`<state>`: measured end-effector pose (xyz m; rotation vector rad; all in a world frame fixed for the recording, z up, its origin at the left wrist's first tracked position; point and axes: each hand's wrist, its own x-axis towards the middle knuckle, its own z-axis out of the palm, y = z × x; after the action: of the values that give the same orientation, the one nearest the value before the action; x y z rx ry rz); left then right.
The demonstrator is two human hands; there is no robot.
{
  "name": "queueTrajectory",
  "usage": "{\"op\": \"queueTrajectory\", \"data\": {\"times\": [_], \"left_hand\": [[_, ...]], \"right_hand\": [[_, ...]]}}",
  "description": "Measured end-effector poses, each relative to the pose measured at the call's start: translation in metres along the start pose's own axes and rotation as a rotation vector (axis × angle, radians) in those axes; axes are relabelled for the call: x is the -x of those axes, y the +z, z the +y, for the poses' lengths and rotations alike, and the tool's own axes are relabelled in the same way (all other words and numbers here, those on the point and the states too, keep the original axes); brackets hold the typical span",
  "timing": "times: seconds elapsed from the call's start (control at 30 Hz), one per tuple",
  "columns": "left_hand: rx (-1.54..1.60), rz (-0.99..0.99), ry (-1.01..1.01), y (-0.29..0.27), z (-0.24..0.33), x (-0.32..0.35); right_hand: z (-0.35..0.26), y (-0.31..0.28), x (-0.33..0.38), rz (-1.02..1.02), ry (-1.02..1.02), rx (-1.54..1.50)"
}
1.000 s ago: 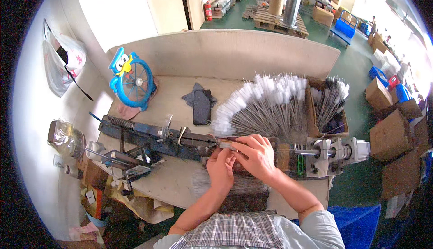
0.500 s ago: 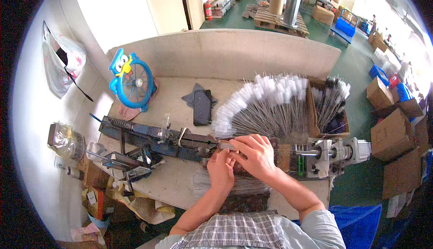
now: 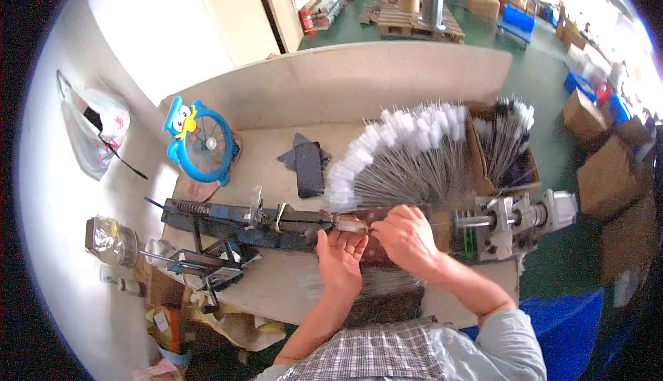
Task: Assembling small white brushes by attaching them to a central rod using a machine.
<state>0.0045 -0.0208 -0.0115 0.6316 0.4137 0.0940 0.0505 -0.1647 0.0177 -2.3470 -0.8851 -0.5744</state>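
At the bench's near edge, the left hand lies palm up, fingers loosely curled under a small pale piece seated at the end of a long dark machine; whether it truly grips the piece is hard to tell. Just beside it, the right hand is bent over the same spot, fingertips pinched at the piece's right end, though what they pinch is hidden under the knuckles. A blurred bundle of thin rods lies below the hands, partly covered by the forearms. Behind them a fan of white-tipped wires spreads over the pale table, too many to count, with more standing in one cardboard box. One grey motor unit sits to the right, one dark phone and one blue fan to the left. One plastic bag hangs on the white wall. Beyond the partition, a green floor holds pallets and boxes.
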Motion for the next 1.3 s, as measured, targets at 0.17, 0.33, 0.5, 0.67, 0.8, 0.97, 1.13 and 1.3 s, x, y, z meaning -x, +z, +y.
{"op": "queueTrajectory", "data": {"times": [0.17,0.33,0.5,0.67,0.8,0.97,1.13,1.3], "left_hand": [[-0.175,-0.023,-0.015,-0.005,-0.001,0.011],[-0.386,-0.051,-0.045,-0.018,0.016,0.027],[-0.25,0.276,0.148,-0.108,0.055,0.025],[0.036,0.511,0.371,-0.263,0.138,0.041],[-0.135,0.737,0.562,-0.313,0.2,0.052],[-0.154,0.888,0.599,-0.333,0.206,0.047],[-0.121,0.811,0.589,-0.25,0.14,0.036],[-0.271,0.357,0.265,-0.205,0.05,0.015]], "right_hand": [[-0.006,-0.03,-0.004,0.047,-0.028,-0.101],[0.011,-0.013,0.053,-0.443,0.192,-0.105],[0.023,0.002,0.082,-0.697,0.152,-0.014],[0.023,-0.011,0.075,-0.676,0.144,0.002],[0.024,-0.016,0.074,-0.72,0.179,0.011],[0.018,-0.024,0.063,-0.741,0.229,0.041],[0.027,-0.016,0.069,-0.684,0.256,-0.023],[0.033,-0.012,0.073,-0.763,0.263,-0.007]]}}
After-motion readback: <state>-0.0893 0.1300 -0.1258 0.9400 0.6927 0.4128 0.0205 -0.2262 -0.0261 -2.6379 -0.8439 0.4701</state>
